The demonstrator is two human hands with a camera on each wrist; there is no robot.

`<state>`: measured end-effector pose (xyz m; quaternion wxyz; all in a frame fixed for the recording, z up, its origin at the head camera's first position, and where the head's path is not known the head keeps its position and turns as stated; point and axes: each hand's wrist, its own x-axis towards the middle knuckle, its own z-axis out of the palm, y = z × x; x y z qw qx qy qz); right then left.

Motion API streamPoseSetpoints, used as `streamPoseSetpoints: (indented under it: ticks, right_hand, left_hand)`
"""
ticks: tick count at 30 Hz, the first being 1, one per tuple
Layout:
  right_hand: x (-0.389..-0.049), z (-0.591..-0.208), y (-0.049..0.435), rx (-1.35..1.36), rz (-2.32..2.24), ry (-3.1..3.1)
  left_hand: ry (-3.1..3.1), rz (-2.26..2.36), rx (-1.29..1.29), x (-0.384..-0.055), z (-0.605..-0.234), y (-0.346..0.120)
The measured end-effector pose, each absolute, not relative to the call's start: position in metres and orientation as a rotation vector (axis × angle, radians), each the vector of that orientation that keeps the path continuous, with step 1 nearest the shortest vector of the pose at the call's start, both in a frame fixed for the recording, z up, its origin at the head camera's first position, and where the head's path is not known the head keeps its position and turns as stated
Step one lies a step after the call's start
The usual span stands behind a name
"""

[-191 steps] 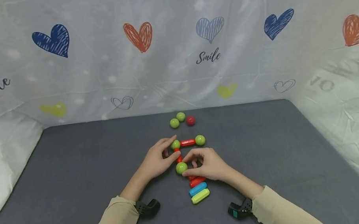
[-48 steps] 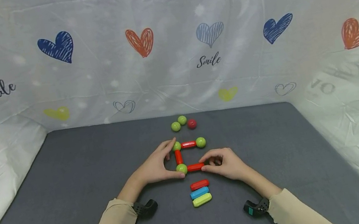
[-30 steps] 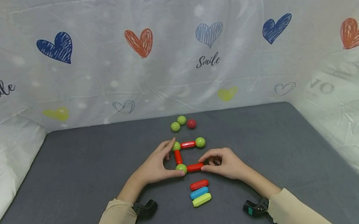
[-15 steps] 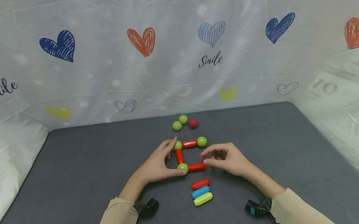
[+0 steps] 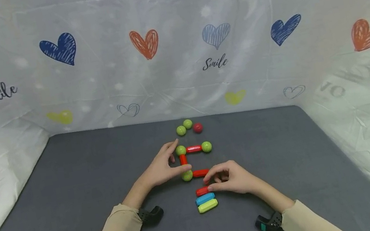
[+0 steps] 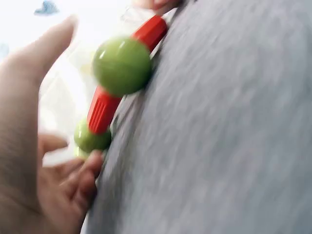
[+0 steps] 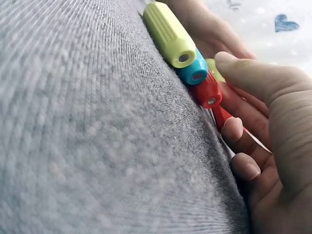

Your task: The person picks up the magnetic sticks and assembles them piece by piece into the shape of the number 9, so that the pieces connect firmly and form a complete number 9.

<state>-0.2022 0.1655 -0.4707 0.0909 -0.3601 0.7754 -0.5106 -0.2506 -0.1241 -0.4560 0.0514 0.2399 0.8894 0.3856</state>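
Near the table's middle lies a magnetic figure of red rods [image 5: 183, 160] and green balls [image 5: 187, 176], bent in a C shape. My left hand [image 5: 162, 166] lies along its left side, fingers near the far-left ball [image 5: 181, 150]. In the left wrist view its thumb [image 6: 53, 46] is raised apart from the near ball [image 6: 122, 66]. My right hand [image 5: 235, 177] reaches over a loose red rod [image 5: 202, 191], hiding its right end. In the right wrist view the thumb [image 7: 243, 70] is over that rod [image 7: 208, 92] with the fingers beyond; no firm pinch shows.
Beside the loose red rod lie a blue rod [image 5: 205, 199] and a yellow-green rod [image 5: 208, 206]. Farther back sit two green balls [image 5: 181, 130] and a red ball [image 5: 197, 128]. A patterned white curtain [image 5: 173, 51] stands behind the grey table [image 5: 101, 146].
My right hand has let go of the red rod at the figure's near side and moved toward the loose red rod. The left thumb has lifted off the near green ball.
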Motion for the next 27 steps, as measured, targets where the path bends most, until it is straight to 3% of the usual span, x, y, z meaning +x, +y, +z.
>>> streamPoseSetpoints:
  ticks: [11,27]
  right_hand:
    - [-0.203,-0.470,0.166,-1.063,-1.455,2.310]
    - [-0.207,-0.474,0.171,-1.248,-1.463,2.285]
  left_hand:
    - [2.988,1.214,0.594,-0.268,-0.433,-0.077]
    - [2.779,1.422,0.533,-0.282,-0.462,-0.055]
